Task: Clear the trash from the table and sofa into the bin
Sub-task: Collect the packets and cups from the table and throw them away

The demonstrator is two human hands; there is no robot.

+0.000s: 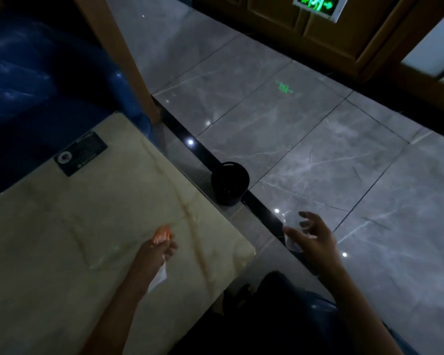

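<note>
Left hand (159, 248), as I see it low in the middle of the frame, hangs over the pale table (62, 226) with its fingers curled around an orange wrapper (161, 234) that sticks out past the fingertips toward the upper right. A white scrap of paper (159, 276) trails from under the same palm, its long axis running down and to the left along the wrist. Both pieces look crumpled, and blur hides any print on them.

Right hand (312, 235), at lower right, is off the table's edge above the grey tiled floor (318, 139). Its thumb and fingers wrap a clear plastic cup (292, 233), which I can barely make out against the floor; I cannot tell its tilt for certain.

Between the hands and farther up sits the small black bin (230, 183), upright on the floor just beside the table's edge. A dark card (80, 152) lies flat on the table at upper left.
</note>
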